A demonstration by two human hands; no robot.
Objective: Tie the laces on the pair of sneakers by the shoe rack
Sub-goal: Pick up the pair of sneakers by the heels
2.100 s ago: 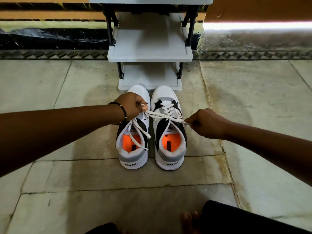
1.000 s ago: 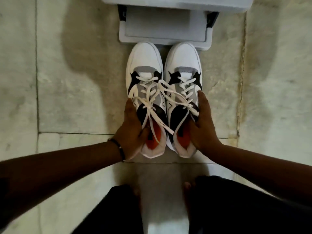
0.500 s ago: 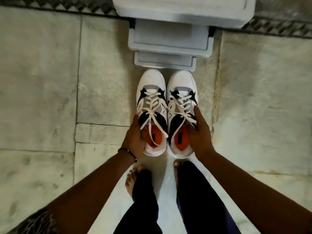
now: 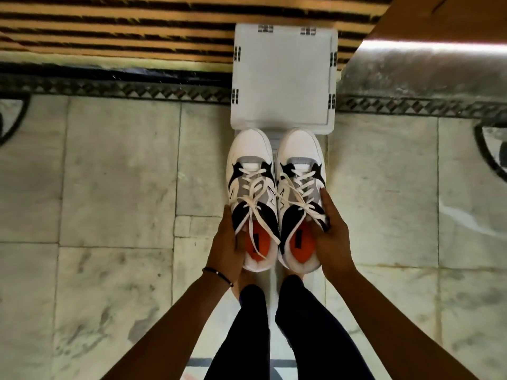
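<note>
Two sneakers (image 4: 275, 198) at frame centre were clasped at their padded collars, left hand (image 4: 226, 244) and right hand (image 4: 330, 231) wrapped round; light, soft-sided, laces (image 4: 263, 196) floppy.

The floor (image 4: 115, 174) was pale, grey-veined marble laid in large slabs with thin seams between them; a dark patterned border strip (image 4: 115, 90) ran across it toward the wall; a white shoe rack (image 4: 284, 75) stood on it, straddling that strip; whether the two sneakers rested on the slabs could not be told; two bare feet, largely hidden under dark trouser legs, stood on the marble nearer the camera.
</note>
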